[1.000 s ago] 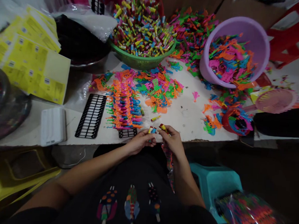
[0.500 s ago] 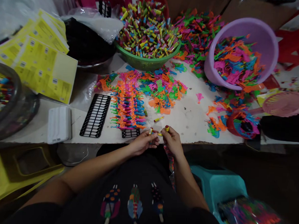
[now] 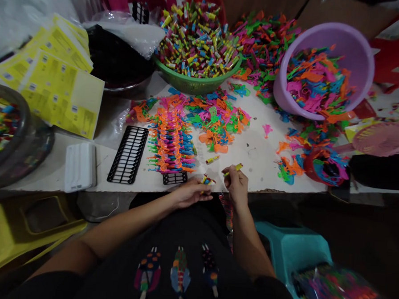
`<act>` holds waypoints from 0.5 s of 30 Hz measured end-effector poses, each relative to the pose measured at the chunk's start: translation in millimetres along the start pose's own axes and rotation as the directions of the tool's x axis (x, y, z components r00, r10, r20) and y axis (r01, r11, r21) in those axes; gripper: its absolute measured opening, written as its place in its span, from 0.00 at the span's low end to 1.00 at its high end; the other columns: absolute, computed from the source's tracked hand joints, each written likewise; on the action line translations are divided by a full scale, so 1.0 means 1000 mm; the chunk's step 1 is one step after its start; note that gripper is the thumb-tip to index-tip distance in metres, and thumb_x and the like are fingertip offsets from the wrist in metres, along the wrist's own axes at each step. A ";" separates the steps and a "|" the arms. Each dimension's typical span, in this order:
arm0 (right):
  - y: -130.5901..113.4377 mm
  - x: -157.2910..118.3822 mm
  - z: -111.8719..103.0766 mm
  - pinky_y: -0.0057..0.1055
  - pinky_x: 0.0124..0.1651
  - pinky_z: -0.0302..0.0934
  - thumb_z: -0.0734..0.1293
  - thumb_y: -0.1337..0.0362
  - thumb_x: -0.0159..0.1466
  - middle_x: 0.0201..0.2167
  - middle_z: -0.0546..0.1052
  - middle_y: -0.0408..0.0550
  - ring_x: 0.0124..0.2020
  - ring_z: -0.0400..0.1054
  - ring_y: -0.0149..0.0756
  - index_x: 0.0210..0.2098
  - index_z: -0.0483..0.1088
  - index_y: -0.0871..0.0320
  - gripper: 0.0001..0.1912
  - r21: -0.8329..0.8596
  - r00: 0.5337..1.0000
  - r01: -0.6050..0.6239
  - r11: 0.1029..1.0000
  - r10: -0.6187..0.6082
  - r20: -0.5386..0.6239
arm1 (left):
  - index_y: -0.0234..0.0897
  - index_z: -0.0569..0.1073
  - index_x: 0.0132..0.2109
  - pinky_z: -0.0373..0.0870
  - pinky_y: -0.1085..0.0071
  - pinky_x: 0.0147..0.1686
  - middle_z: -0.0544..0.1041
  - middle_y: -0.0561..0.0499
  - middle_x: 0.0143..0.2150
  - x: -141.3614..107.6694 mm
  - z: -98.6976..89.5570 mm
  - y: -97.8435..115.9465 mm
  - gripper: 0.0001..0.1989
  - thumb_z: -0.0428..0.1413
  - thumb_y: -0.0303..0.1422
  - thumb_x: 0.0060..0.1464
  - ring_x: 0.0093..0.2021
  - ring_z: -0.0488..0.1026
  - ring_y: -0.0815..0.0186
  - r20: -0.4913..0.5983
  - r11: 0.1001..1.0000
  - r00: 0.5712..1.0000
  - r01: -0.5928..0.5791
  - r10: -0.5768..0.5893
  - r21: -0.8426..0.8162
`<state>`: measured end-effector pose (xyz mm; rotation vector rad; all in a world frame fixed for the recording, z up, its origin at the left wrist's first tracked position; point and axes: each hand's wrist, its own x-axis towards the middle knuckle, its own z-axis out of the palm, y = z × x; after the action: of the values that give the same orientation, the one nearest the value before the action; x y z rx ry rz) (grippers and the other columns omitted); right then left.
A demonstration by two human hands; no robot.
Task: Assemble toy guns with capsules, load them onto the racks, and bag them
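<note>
My left hand is closed around several small tubes with coloured wrappers, just above the table's front edge. To its right, my right hand pinches one yellow-wrapped tube. Another yellow tube lies on the table beyond both hands. Left of them, neat rows of orange, blue and pink plastic toy pieces rest on a black slotted rack, whose front end shows. A second black rack lies bare beside it.
A green basket heaped with wrapped tubes stands at the back. At the right are a purple tub of plastic pieces and a small red bowl. Loose pieces cover mid-table. A white box and yellow printed sheets are leftward.
My hands have moved apart. The right hand has shifted right with a yellow tube in its fingers, while the left stays near the edge holding its tubes.
</note>
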<state>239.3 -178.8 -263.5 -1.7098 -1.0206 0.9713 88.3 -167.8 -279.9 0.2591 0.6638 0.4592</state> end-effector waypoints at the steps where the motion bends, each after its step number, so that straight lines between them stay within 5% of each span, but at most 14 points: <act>1: -0.001 0.000 -0.002 0.24 0.20 0.48 0.56 0.46 0.58 0.11 0.57 0.38 0.15 0.51 0.25 0.22 0.67 0.60 0.23 -0.028 0.996 -0.005 1.000 0.008 0.086 | 0.32 0.71 0.32 0.68 0.72 0.36 0.70 0.54 0.26 0.001 0.000 0.001 0.09 0.62 0.27 0.40 0.28 0.68 0.75 -0.022 0.999 0.999 -0.026 0.025 -0.036; 4: -0.004 -0.007 -0.007 0.25 0.21 0.48 0.59 0.47 0.56 0.12 0.62 0.40 0.16 0.54 0.26 0.18 0.68 0.60 0.23 -0.170 0.932 0.041 0.984 0.024 0.361 | 0.34 0.71 0.34 0.68 0.71 0.38 0.73 0.52 0.33 0.004 -0.002 0.000 0.08 0.59 0.31 0.44 0.34 0.70 0.71 -0.010 0.991 0.996 -0.087 0.087 -0.105; 8: -0.009 -0.017 -0.010 0.25 0.25 0.52 0.62 0.49 0.54 0.17 0.69 0.41 0.21 0.60 0.29 0.20 0.71 0.58 0.18 -0.360 0.883 0.106 0.927 0.079 0.463 | 0.33 0.71 0.37 0.68 0.70 0.39 0.74 0.50 0.35 0.006 -0.004 -0.005 0.11 0.60 0.32 0.44 0.36 0.71 0.70 0.043 0.996 0.996 -0.074 0.077 -0.058; 11: -0.013 -0.017 -0.010 0.25 0.28 0.54 0.62 0.50 0.54 0.20 0.71 0.41 0.24 0.62 0.29 0.24 0.70 0.57 0.16 -0.323 0.930 0.081 0.943 0.045 0.366 | 0.32 0.71 0.37 0.68 0.66 0.41 0.74 0.50 0.35 0.006 -0.003 -0.006 0.12 0.61 0.27 0.41 0.36 0.72 0.68 0.024 0.999 0.999 -0.036 0.037 -0.032; 15: -0.008 -0.015 0.010 0.26 0.25 0.54 0.52 0.47 0.60 0.16 0.64 0.41 0.20 0.57 0.28 0.23 0.64 0.58 0.24 -0.060 0.999 -0.026 0.998 0.027 0.020 | 0.31 0.71 0.35 0.68 0.66 0.41 0.74 0.51 0.31 0.007 -0.001 -0.007 0.13 0.63 0.26 0.39 0.34 0.72 0.69 -0.020 0.997 0.998 -0.068 0.068 -0.045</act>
<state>223.6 -187.3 -256.2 -1.7694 -1.0523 0.9863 94.9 -170.9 -286.7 0.2356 0.6629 0.5416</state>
